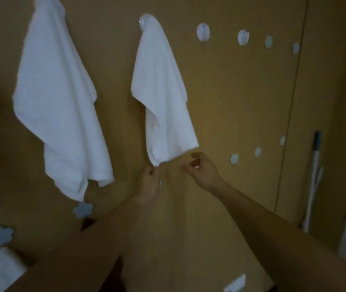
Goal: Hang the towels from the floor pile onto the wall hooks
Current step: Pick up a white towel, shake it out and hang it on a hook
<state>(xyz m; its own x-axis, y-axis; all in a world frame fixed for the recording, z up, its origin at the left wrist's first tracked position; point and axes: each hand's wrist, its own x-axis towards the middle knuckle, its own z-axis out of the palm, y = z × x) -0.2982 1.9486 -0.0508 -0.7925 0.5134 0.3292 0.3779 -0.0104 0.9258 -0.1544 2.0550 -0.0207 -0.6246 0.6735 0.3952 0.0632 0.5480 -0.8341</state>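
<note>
Hanging from a clear round hook (145, 20) high on the tan wall (231, 98), the small white towel (161, 91) drooped to a point, and the left grip (150, 179) pinched that bottom corner between its fingertips. The right grip (201, 170) hovered just beside the towel's lower edge, fingers loosely curled, holding nothing. A larger white towel (60, 102) hung to the left, well apart. Two more round hooks (203, 32) sat to the right, and a white pole (314, 175) leaned near the wall's right edge.
</note>
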